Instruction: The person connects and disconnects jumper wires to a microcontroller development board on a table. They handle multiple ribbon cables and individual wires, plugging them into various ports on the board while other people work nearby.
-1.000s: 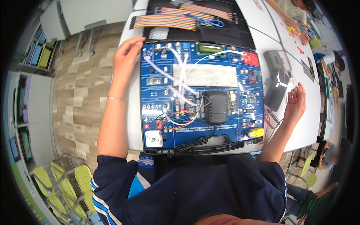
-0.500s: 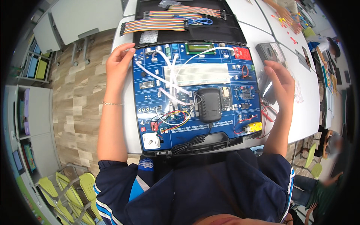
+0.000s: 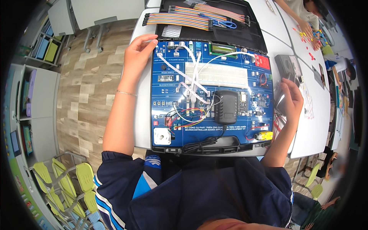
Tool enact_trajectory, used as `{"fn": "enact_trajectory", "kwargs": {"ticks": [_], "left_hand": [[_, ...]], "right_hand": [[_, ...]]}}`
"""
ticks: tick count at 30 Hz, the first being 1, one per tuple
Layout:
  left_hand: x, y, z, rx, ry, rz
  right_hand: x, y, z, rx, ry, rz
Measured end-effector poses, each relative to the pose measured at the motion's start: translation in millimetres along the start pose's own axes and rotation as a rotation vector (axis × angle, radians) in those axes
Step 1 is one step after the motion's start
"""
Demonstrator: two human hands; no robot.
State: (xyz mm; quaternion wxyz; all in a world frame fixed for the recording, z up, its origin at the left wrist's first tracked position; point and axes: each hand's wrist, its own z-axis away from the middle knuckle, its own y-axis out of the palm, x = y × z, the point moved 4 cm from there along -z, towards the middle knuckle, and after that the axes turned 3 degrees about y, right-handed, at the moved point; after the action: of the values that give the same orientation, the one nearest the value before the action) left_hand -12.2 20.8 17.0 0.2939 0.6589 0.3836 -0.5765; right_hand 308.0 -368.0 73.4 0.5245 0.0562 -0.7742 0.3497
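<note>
A black case lies open before me, with a blue electronics trainer board in its base. My left hand is at the far left corner of the case, thumb and fingertips closed on its edge. Off the right side, my right hand hovers with bent fingers apart, holding nothing I can see, near a dark grey multimeter. On the board are a white breadboard, white ribbon cables, coloured jumper wires and a black power adapter with its coiled cord.
Rainbow ribbon jumper wires and a blue cable lie in the raised lid. Clear plastic bags rest on the white table. Across it, another person's hands handle small coloured parts. Green chairs stand at left.
The view has turned a little, so the case and table appear shifted right and tilted. My left hand stays at the case corner; my right hand appears slightly lower beside the board.
</note>
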Motion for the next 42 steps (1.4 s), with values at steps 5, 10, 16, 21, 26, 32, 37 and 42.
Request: {"fn": "enact_trajectory", "kwargs": {"ticks": [5, 10, 16, 21, 26, 32, 37, 42], "left_hand": [[0.5, -1.0, 0.4, -0.012, 0.052, -0.015], [3.2, -3.6, 0.0, -0.004, 0.028, -0.033], [-10.3, -5.0, 2.7, 0.213, 0.042, 0.061], [-17.4, -5.6, 10.0, 0.47, 0.081, 0.023], [-18.0, -3.8, 11.5, 0.497, 0.182, -0.116], [-21.2, -5.7, 13.6, 0.535, 0.181, -0.142], [-20.3, -6.8, 12.8, 0.535, 0.176, -0.181], [-25.0, -6.6, 16.4, 0.508, 0.179, -0.225]], "right_hand": [[-10.7, -4.5, -4.1, -0.004, 0.019, -0.019], [-22.5, -6.6, -7.2, 0.012, 0.048, -0.039], [-26.7, -7.0, -9.6, 0.03, 0.042, -0.034], [-31.2, -8.2, -11.0, 0.04, 0.033, -0.025], [-32.5, -6.9, -11.9, 0.051, 0.035, -0.045], [-29.2, -4.9, -9.2, 0.048, 0.056, -0.022], [-29.8, -6.9, -7.6, 0.085, 0.042, -0.014], [-27.3, -3.4, -6.5, 0.083, 0.058, -0.017]]}}
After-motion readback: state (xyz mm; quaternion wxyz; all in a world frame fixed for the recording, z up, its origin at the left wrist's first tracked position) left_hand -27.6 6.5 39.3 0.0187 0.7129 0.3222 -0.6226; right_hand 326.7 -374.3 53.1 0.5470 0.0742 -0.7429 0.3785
